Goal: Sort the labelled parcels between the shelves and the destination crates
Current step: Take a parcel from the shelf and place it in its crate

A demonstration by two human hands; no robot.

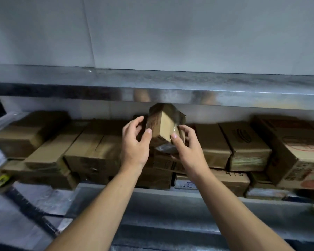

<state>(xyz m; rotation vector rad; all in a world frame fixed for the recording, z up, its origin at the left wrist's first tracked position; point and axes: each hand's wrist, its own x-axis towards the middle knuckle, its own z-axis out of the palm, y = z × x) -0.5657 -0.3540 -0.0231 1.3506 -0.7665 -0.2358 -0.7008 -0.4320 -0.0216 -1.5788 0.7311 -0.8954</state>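
Head view: left hand (134, 144) and right hand (187, 146) grip a taped brown parcel (166, 124), tilted, just under the metal shelf edge (243, 98), above packed cartons (91, 147).

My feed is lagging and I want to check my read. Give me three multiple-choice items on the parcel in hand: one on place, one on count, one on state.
1. Where is the small taped parcel?
A) in a crate
B) held up in front of the cardboard boxes on the metal shelf
C) on the floor

2. How many hands hold it?
A) none
B) one
C) two

3. How does it sit?
A) lying flat on the boxes
B) tilted, one edge toward the camera
C) torn open and empty

Answers:
1 B: it is raised above the stacked boxes, just under the upper shelf.
2 C: the left hand and right hand each press a thumb on its front.
3 B: two faces meet at a slanted edge facing the camera.
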